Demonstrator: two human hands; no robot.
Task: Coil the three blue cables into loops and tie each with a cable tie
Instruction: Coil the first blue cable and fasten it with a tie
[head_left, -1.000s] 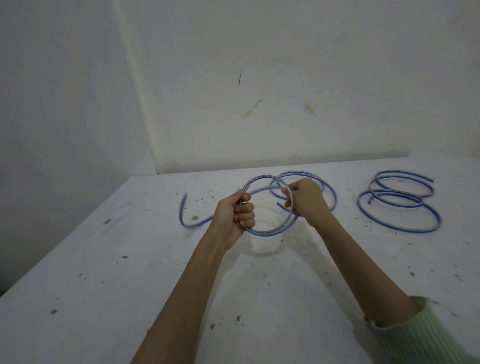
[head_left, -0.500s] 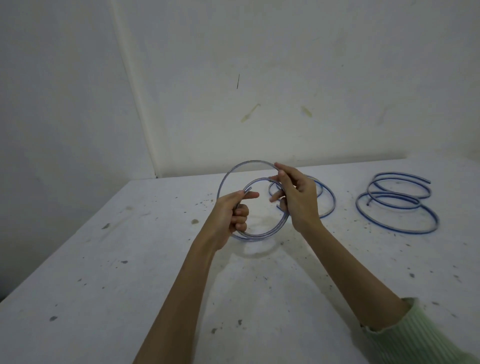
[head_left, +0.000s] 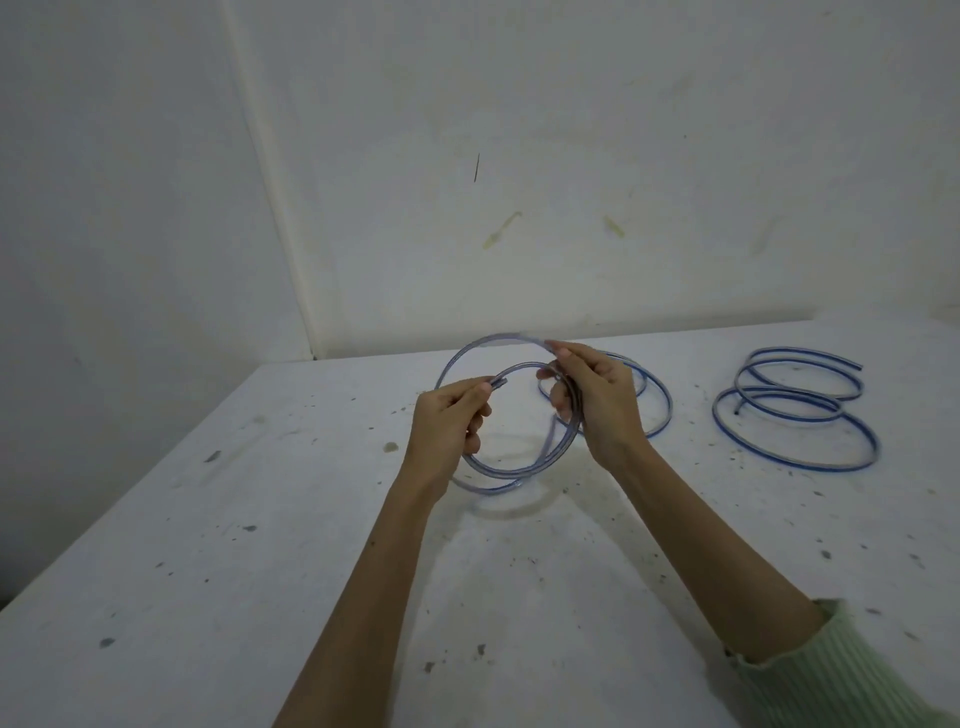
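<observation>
I hold a blue cable (head_left: 511, 473) coiled into two loops above the white table (head_left: 260, 519). My left hand (head_left: 449, 423) pinches the loop's left side near one cable end. My right hand (head_left: 592, 400) grips the right side, its fingers curled round both turns. A second blue cable (head_left: 657, 410) lies loosely coiled on the table just behind my right hand, partly hidden by it. A third blue cable (head_left: 795, 421) lies in loose coils at the right. No cable tie is visible.
The table is speckled with dark spots and runs into a wall corner (head_left: 311, 356) at the back. Bare tabletop stretches to the left and in front of my arms.
The cable's loose tail, which lay on the table to the left, has been lifted and wound into a second, larger turn. Both hands rose slightly; my right hand shifted its grip onto the coil.
</observation>
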